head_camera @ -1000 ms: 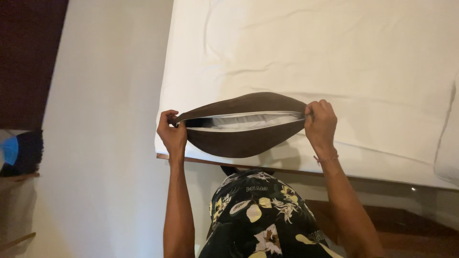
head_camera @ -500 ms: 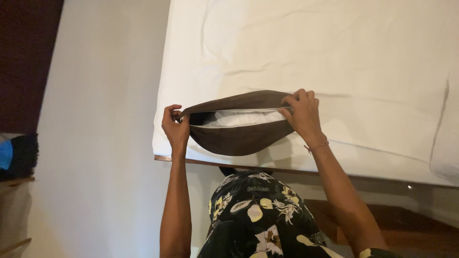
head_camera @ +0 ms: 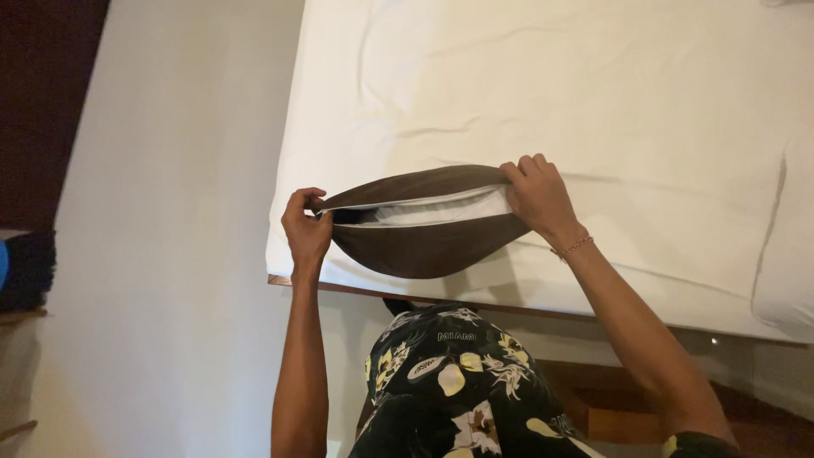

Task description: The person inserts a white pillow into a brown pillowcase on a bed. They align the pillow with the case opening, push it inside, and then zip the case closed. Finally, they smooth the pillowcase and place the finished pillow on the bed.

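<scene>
A brown cushion cover, soft and curved like a shallow bowl, is hanging over the near edge of the bed, whose white sheet is lying smooth with faint creases. The left hand is pinching the cover's left end, fingers closed on the fabric; the right hand is gripping the right end of the open mouth. Inside, a white insert, probably a pillow, is showing. Left of the bed, pale floor is lying open.
</scene>
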